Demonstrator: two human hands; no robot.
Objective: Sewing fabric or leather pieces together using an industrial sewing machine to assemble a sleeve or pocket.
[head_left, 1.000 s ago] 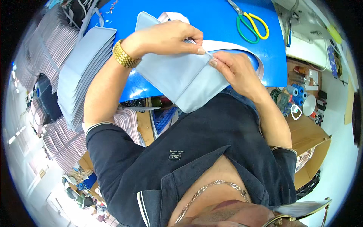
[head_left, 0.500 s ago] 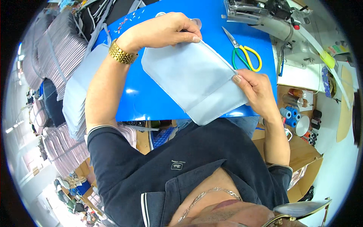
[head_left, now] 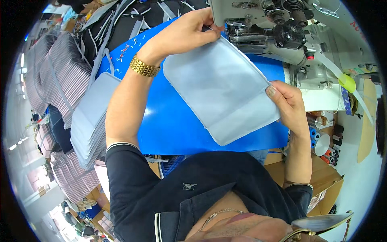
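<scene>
Between my hands stretches a light grey fabric panel [head_left: 217, 88] with rounded corners and a seam line across its lower right part. Its far long edge is held taut, slanting from upper left to lower right. My left hand [head_left: 191, 32], with a gold watch on the wrist, pinches the far corner, close beside the sewing machine [head_left: 258, 36]. My right hand [head_left: 288, 105] grips the right end of the same edge, thumb on top and fingers underneath. Beneath the panel lies the glossy blue tabletop [head_left: 169, 129].
A stack of similar grey panels [head_left: 90, 125] hangs over the table's left edge. Bundled striped fabric [head_left: 60, 68] is piled farther left. Fabric strips [head_left: 139, 26] and thread scraps [head_left: 127, 52] lie at the back. Thread spools [head_left: 313, 135] and a cardboard box [head_left: 322, 177] stand at right.
The panel and both hands have moved right and the left hand has come up to the sewing machine. More of the machine shows; the yellow-and-green handled scissors are out of sight.
</scene>
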